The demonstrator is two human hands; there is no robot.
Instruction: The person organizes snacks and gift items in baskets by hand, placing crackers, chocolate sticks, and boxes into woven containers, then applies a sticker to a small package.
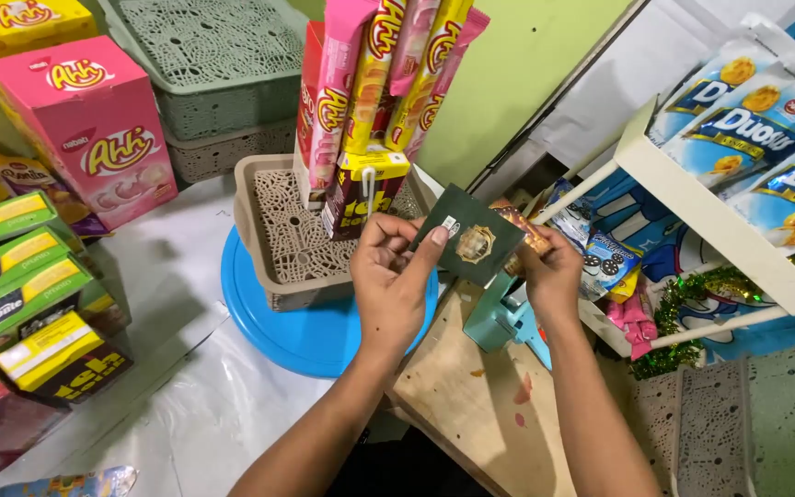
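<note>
Left hand: the left hand [396, 281] is closed in a pinch on the left edge of a small dark green card [471, 241], thumb on its face, so the front with the gold emblem stays turned up toward the camera.
Right hand: the right hand [552, 274] is curled shut around the card's right edge and what seems to be a small gold-wrapped sweet [524, 230] tucked behind it; the fingertips are hidden, so the exact grip cannot be told.
Card: held level between both hands in the air, above the near edge of a wooden board [485, 405] and just above a pale blue tool [505, 317] standing on it.
Basket: a beige lattice basket [273, 235] sits on a round blue lid [310, 336], holding upright snack sticks [379, 74] bundled together like a display.
Surroundings: boxed snacks [94, 129] are stacked at the left on the plastic-covered tabletop [204, 405]; a white rack [720, 221] at the right carries blue snack packets.
</note>
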